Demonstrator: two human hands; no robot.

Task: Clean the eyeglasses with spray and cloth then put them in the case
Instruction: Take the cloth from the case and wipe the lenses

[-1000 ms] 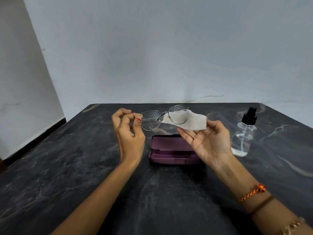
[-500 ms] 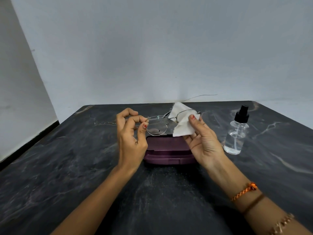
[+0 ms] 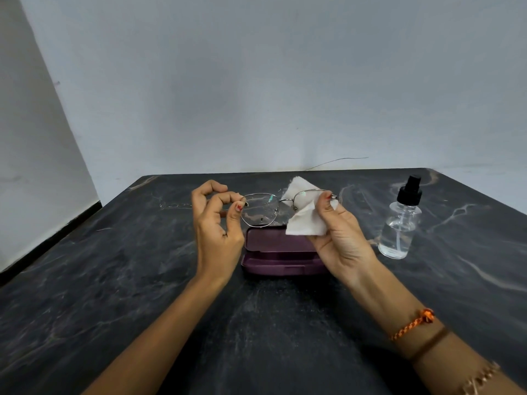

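Thin metal-framed eyeglasses (image 3: pixel 261 209) hang in the air above the table. My left hand (image 3: pixel 218 223) pinches their left end between thumb and fingers. My right hand (image 3: pixel 339 238) holds a white cloth (image 3: pixel 306 220) folded around the right lens, thumb pressing on the front. Below them an open purple case (image 3: pixel 279 252) lies on the dark marble table (image 3: pixel 114 280). A clear spray bottle (image 3: pixel 400 223) with a black nozzle stands upright to the right, apart from both hands.
A pale wall rises right behind the table's far edge. A thin wire (image 3: pixel 336 161) runs along that far edge. The table's left edge drops off towards a side wall.
My right hand closed the cloth around the right lens, thumb now on top. The glasses tilted a little towards me. My left hand kept its pinch.
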